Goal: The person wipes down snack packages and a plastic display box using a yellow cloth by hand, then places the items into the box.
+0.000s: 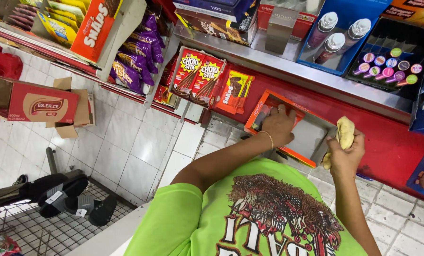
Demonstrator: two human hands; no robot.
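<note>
The left hand (278, 124) is resting flat, fingers spread, inside an orange display box (311, 142) that is lying open below the red shelf edge (387, 142). The right hand (345, 154) is closing tightly around a crumpled yellow cloth (344, 133) just beside the box's right end.

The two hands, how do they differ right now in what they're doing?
The left hand lies spread, palm down, inside the orange display box; the right hand is closed in a fist around a yellowish cloth, outside the box's edge. The left wrist wears a thin bracelet; the right wrist is bare. Both reach toward the red shelf front.
</note>
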